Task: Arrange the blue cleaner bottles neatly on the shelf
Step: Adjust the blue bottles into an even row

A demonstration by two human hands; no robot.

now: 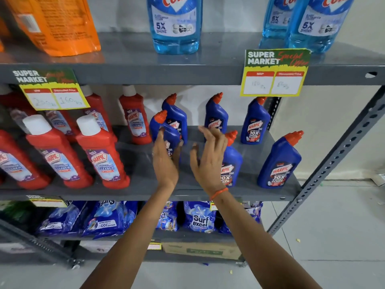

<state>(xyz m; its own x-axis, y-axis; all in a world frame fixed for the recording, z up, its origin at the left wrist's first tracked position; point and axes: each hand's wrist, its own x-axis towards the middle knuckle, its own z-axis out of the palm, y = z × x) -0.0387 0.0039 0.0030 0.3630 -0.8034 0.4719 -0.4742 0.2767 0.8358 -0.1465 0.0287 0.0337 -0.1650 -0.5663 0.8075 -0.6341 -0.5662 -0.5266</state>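
Several blue cleaner bottles with red-orange caps stand on the grey middle shelf point(143, 184). My left hand point(165, 161) grips one front bottle point(164, 132) from its left side. Right behind it stands another blue bottle point(176, 115). My right hand point(208, 161) hovers with fingers spread and holds nothing. It partly hides a blue bottle point(232, 163) on its right. Further back stand two more, one point(216, 115) above my right hand and one point(255, 122) to the right. A last blue bottle point(280, 161) stands near the shelf's right front corner.
Several red bathroom cleaner bottles point(102, 151) fill the left half of the shelf. Price tags point(275, 73) hang from the shelf above, which carries light-blue glass cleaner bottles point(176, 24) and an orange pouch point(58, 24). Detergent packs point(200, 217) lie below. A slanted metal upright point(337, 155) bounds the right side.
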